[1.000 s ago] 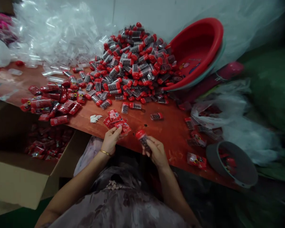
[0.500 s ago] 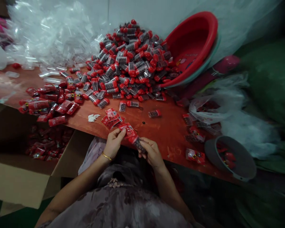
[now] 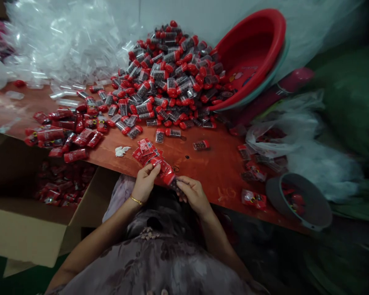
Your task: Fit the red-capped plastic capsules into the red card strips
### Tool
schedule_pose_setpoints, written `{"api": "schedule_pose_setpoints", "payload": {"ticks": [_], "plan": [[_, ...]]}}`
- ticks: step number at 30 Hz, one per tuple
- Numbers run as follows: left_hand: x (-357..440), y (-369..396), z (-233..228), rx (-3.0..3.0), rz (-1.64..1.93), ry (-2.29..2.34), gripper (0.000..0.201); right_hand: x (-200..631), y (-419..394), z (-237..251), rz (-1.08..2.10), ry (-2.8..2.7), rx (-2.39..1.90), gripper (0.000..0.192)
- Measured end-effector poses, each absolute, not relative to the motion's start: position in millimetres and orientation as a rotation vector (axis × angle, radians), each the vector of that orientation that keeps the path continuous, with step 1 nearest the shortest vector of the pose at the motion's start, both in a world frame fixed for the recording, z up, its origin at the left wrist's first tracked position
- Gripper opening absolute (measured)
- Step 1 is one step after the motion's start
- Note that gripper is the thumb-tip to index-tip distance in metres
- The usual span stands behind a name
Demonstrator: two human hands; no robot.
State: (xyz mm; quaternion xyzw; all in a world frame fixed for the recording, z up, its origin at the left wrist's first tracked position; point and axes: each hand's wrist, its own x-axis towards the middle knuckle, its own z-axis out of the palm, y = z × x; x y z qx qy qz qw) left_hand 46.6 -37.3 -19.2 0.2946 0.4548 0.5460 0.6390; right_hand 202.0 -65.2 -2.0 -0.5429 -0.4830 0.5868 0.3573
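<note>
My left hand (image 3: pixel 145 183) pinches a red plastic sleeve (image 3: pixel 162 167) at the table's near edge, a thin bracelet on its wrist. My right hand (image 3: pixel 193 194) grips a small clear tube with a red cap (image 3: pixel 172 180) and holds its capped end at the sleeve's mouth. A few more red sleeves (image 3: pixel 145 149) lie just beyond my left hand. A big heap of red-capped tubes (image 3: pixel 169 78) fills the table's middle back.
A tilted red basin (image 3: pixel 254 49) leans behind the heap. Wrapped tubes (image 3: pixel 64 131) lie at the left, above an open cardboard box (image 3: pixel 24 217) holding more. Clear plastic (image 3: pixel 61 41) is piled back left. A grey bowl (image 3: pixel 304 205) and plastic bags (image 3: pixel 283 135) sit right.
My right hand has brought the tube left and down from free air to the sleeve in my left hand. The tube's capped end now meets the sleeve.
</note>
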Motion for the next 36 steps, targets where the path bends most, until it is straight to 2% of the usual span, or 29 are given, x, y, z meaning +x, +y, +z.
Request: {"api": "schedule_pose_setpoints", "payload": {"ticks": [6, 11, 18, 25, 31, 36], "plan": [[50.2, -37.6, -13.6, 0.645, 1.254, 1.035, 0.034, 203.1, -66.6, -1.9, 1.438, -1.26, -1.372, 0.026], [56.7, -40.4, -8.1, 0.615, 1.193, 1.007, 0.033, 204.0, -67.2, -11.0, 1.514, -1.224, -1.335, 0.031], [63.1, -43.6, -10.1, 0.505, 1.104, 0.966, 0.038, 193.3, -70.5, -26.4, 1.201, -1.36, -1.339, 0.028], [69.6, -37.5, -7.5, 0.527, 1.068, 0.983, 0.039, 188.7, -66.6, -24.9, 1.184, -1.373, -1.344, 0.031], [72.2, -39.2, -10.1, 0.606, 1.046, 0.869, 0.033, 180.9, -65.0, -23.7, 0.807, -1.444, -1.424, 0.022], [72.5, -30.9, -8.2, 0.581, 1.047, 0.916, 0.041, 178.7, -64.1, -25.6, 1.066, -1.317, -1.342, 0.027]]}}
